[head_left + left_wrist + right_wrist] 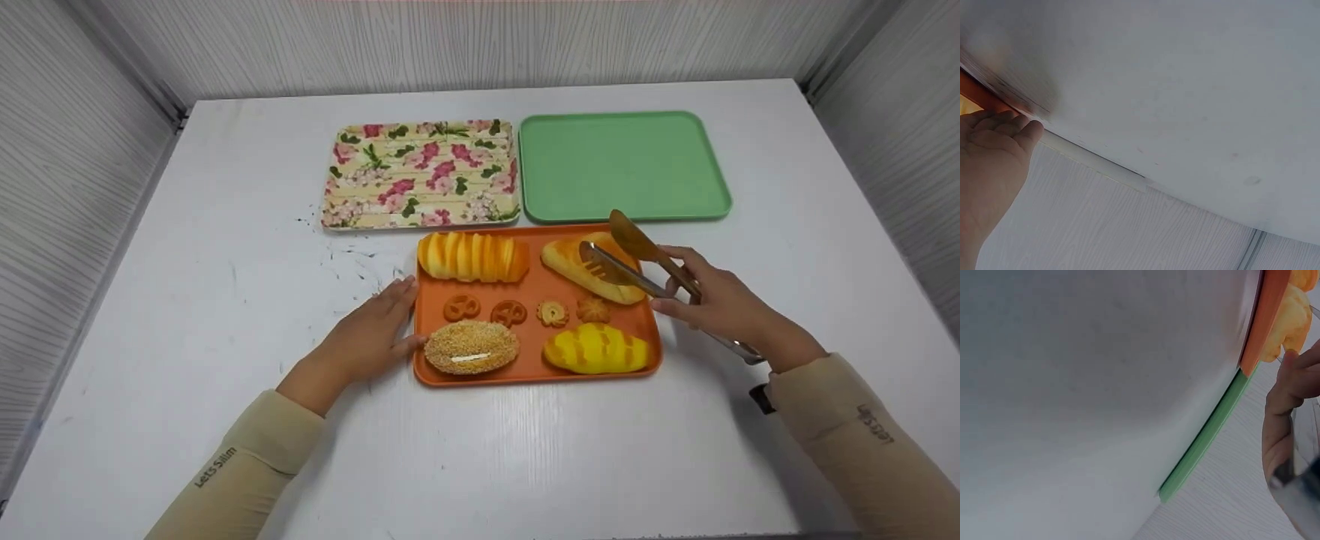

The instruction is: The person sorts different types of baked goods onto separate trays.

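My right hand (716,300) grips a pair of tongs (651,283), their two tips spread over a pale bread roll (566,259) at the back right of the orange tray (536,375). With fairly straight fingers, my left hand (371,330) touches the tray's left edge. Also on the tray lie a sliced-looking loaf (472,257), a seeded bun (471,347), a yellow striped bread (596,349), two pretzel-shaped cookies (461,307) and two round cookies (553,313). In the right wrist view the tongs are partly cut off by the frame.
Behind the orange tray, a floral tray (420,176) stands at left and a green tray (622,169) at right, nearly touching each other. All stand on a white table (480,465) with pale wood-grain panels (480,45) around it.
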`<state>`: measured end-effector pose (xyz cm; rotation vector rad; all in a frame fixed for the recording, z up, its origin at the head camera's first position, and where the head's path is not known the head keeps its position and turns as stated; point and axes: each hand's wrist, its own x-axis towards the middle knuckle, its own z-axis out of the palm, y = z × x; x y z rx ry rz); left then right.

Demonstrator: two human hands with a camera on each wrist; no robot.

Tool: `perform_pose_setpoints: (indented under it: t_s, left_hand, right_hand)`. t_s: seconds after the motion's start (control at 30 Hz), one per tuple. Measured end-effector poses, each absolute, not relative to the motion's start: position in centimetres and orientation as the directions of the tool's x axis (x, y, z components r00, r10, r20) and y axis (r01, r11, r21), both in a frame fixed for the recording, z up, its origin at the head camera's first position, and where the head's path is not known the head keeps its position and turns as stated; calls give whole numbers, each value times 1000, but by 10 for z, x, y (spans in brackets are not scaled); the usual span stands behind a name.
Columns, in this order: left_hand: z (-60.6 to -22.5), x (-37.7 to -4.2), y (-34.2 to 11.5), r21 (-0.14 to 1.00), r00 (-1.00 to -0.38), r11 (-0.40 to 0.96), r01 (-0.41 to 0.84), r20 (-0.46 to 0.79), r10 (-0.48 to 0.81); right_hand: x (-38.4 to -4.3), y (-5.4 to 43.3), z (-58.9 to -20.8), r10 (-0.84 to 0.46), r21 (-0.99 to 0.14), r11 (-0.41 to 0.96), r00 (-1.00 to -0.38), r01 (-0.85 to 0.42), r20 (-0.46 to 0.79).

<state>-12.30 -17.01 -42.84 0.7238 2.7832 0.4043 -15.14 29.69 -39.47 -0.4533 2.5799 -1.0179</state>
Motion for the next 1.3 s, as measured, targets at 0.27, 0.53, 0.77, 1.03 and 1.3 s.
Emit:
perform_pose_setpoints:
  t_s: [0.27,0.53,0.77,1.03,1.3]
  left_hand:
    - [-429,-123,-170,325,-850,843,428,-172,498]
    - [-429,-124,-172,322,-854,848,422,-174,491]
    - [-429,-123,-171,331,-854,843,423,-164,493]
    - [-429,-122,-171,335,-856,843,422,-161,492]
    - [-428,-122,-172,334,-856,844,419,-164,490]
  right_hand:
    - [-146,293,-392,-402,-715,679,-899,-164,-176]
    - [-147,291,-385,-403,-696,695,-899,-180,-171]
    - [-158,292,-370,-398,-719,662,-912,-212,-98]
    - [-183,292,-357,-316,-719,667,-948,-194,-38]
    - [-213,296,-353,-241,-703,695,-970,-150,-31]
